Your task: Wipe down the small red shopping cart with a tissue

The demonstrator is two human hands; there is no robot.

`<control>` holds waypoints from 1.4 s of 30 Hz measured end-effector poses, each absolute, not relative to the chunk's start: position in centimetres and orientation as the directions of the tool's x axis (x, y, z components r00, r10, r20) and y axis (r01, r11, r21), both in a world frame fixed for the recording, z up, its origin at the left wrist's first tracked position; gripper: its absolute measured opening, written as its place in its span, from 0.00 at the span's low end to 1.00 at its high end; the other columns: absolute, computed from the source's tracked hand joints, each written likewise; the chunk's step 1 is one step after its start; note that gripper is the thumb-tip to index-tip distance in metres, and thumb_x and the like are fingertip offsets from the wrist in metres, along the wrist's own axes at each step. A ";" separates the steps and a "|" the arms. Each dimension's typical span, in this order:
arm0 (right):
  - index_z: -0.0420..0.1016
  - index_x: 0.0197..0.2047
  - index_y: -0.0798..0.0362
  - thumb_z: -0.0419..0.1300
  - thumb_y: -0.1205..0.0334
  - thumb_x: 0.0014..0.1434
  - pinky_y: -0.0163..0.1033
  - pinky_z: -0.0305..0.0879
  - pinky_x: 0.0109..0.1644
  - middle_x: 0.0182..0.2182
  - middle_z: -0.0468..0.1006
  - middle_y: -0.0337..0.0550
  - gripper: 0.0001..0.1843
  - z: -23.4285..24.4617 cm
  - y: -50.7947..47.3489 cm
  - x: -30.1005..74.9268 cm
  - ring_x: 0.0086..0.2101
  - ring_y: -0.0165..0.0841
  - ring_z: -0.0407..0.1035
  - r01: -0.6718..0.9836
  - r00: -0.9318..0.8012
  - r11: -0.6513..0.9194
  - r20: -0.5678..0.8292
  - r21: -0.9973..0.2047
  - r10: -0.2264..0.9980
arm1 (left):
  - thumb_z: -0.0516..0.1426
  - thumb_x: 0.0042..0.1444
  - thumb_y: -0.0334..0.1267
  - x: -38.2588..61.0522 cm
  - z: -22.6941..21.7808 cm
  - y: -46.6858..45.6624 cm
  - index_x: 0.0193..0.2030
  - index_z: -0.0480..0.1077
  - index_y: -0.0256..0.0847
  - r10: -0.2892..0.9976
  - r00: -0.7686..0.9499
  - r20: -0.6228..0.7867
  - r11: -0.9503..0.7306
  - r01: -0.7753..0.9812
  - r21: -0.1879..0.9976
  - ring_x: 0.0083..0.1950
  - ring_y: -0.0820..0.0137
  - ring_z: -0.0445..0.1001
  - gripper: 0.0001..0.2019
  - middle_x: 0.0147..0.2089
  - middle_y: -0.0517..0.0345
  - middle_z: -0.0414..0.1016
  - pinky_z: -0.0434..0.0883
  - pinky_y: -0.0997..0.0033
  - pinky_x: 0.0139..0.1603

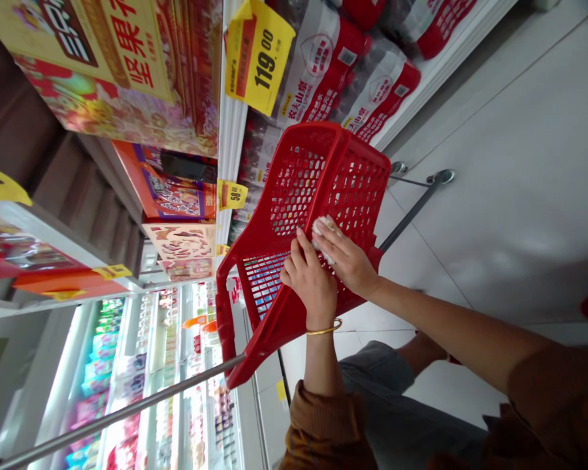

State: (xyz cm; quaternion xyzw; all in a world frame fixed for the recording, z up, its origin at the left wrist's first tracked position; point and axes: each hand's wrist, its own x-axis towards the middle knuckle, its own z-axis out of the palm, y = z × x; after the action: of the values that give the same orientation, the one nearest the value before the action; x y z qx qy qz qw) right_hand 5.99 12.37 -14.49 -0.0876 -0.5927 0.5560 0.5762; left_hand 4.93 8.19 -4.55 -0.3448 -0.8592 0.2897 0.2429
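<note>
A red plastic shopping cart [355, 147] with mesh sides stands beside the shelf, turned sideways in the tilted head view. My left hand [310, 281], a gold bangle at its wrist, is closed over the cart's rim. Just to its right, my right hand [345, 258] presses a crumpled white wad [322, 228], tissue or cloth, against the outer mesh wall near the rim. My right fingers lie over the wad and partly hide it. The two hands are close together.
Red-labelled water bottles [318, 65] fill the low shelf, with boxed goods [176, 183] above and yellow price tags [262, 59] along the edge. A metal pole [117, 414] extends from the cart. Grey floor tiles [509, 196] lie right; lit shelves [151, 365] stand lower left.
</note>
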 end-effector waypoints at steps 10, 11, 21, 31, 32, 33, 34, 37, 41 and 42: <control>0.44 0.70 0.48 0.47 0.70 0.67 0.53 0.55 0.68 0.66 0.56 0.47 0.31 -15.8 10.4 7.0 0.67 0.39 0.45 -0.576 -0.349 0.377 0.635 -0.725 0.689 | 0.48 0.62 0.36 5.3 -4.4 7.6 0.70 0.47 0.40 0.742 -0.637 0.211 0.607 0.504 -0.614 0.55 0.58 0.67 0.29 0.65 0.45 0.62 0.63 0.55 0.56; 0.47 0.70 0.49 0.47 0.70 0.67 0.54 0.56 0.68 0.65 0.58 0.48 0.30 -15.9 10.5 7.2 0.66 0.40 0.47 -0.583 -0.346 0.378 0.641 -0.719 0.685 | 0.48 0.62 0.35 5.4 -4.3 7.6 0.70 0.47 0.39 0.747 -0.630 0.210 0.607 0.520 -0.600 0.59 0.58 0.65 0.30 0.65 0.45 0.62 0.61 0.54 0.59; 0.48 0.69 0.42 0.49 0.70 0.65 0.59 0.50 0.69 0.68 0.52 0.42 0.32 -16.3 14.6 7.1 0.67 0.40 0.46 -0.482 -0.204 0.339 0.479 -0.808 0.854 | 0.50 0.57 0.34 5.4 -4.0 7.3 0.70 0.43 0.27 0.849 -0.509 0.145 0.514 0.728 -0.454 0.68 0.56 0.56 0.35 0.68 0.35 0.55 0.56 0.53 0.65; 0.44 0.70 0.42 0.45 0.69 0.67 0.53 0.51 0.70 0.68 0.51 0.38 0.31 -16.5 13.4 6.9 0.67 0.35 0.44 -0.471 -0.345 0.263 0.450 -0.842 0.824 | 0.46 0.66 0.42 4.4 -6.1 7.5 0.68 0.53 0.31 0.787 -0.523 0.328 0.610 0.582 -0.538 0.60 0.55 0.66 0.27 0.63 0.36 0.64 0.61 0.55 0.59; 0.44 0.70 0.42 0.45 0.70 0.67 0.53 0.51 0.70 0.68 0.51 0.39 0.31 -16.6 13.2 6.9 0.67 0.35 0.44 -0.471 -0.344 0.273 0.459 -0.839 0.819 | 0.46 0.66 0.41 4.3 -6.1 7.4 0.68 0.53 0.31 0.787 -0.518 0.335 0.611 0.580 -0.540 0.60 0.55 0.66 0.26 0.63 0.36 0.64 0.61 0.56 0.59; 0.43 0.70 0.42 0.45 0.70 0.67 0.53 0.51 0.70 0.68 0.51 0.39 0.31 -16.7 13.0 7.0 0.67 0.35 0.44 -0.474 -0.339 0.285 0.471 -0.833 0.814 | 0.46 0.66 0.41 4.3 -6.2 7.4 0.68 0.53 0.31 0.789 -0.512 0.340 0.610 0.580 -0.540 0.60 0.56 0.66 0.26 0.63 0.36 0.64 0.61 0.56 0.59; 0.43 0.70 0.42 0.46 0.70 0.67 0.53 0.51 0.70 0.68 0.51 0.39 0.32 -16.8 12.7 7.1 0.67 0.35 0.45 -0.479 -0.331 0.298 0.485 -0.825 0.809 | 0.45 0.66 0.41 4.2 -6.2 7.3 0.68 0.53 0.31 0.790 -0.507 0.344 0.609 0.583 -0.538 0.60 0.56 0.66 0.26 0.63 0.37 0.64 0.61 0.56 0.59; 0.43 0.70 0.43 0.47 0.72 0.66 0.52 0.52 0.70 0.68 0.52 0.41 0.32 -17.3 11.6 7.1 0.67 0.35 0.45 -0.502 -0.314 0.324 0.518 -0.802 0.796 | 0.45 0.66 0.41 4.2 -6.3 7.2 0.68 0.53 0.32 0.788 -0.503 0.356 0.614 0.591 -0.524 0.61 0.57 0.65 0.26 0.64 0.38 0.64 0.60 0.56 0.61; 0.45 0.69 0.44 0.46 0.73 0.66 0.52 0.54 0.69 0.67 0.55 0.42 0.32 -18.3 10.0 7.1 0.66 0.35 0.46 -0.529 -0.331 0.339 0.557 -0.778 0.762 | 0.44 0.66 0.40 4.3 -6.4 7.3 0.68 0.53 0.34 0.780 -0.508 0.364 0.624 0.593 -0.509 0.63 0.58 0.64 0.25 0.65 0.38 0.63 0.59 0.57 0.63; 0.45 0.69 0.45 0.46 0.73 0.66 0.52 0.55 0.68 0.67 0.55 0.43 0.32 -18.5 9.7 7.2 0.66 0.35 0.46 -0.533 -0.338 0.341 0.565 -0.774 0.753 | 0.44 0.66 0.40 4.3 -6.5 7.2 0.68 0.53 0.34 0.777 -0.515 0.362 0.628 0.592 -0.505 0.64 0.58 0.63 0.25 0.65 0.39 0.62 0.58 0.56 0.64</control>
State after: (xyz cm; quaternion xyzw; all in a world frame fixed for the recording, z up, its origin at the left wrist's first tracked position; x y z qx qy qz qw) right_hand 7.16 9.74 -18.52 -0.0931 -0.5903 0.5663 0.5676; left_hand 4.33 7.22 -6.47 -0.3999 -0.8554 0.1613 0.2871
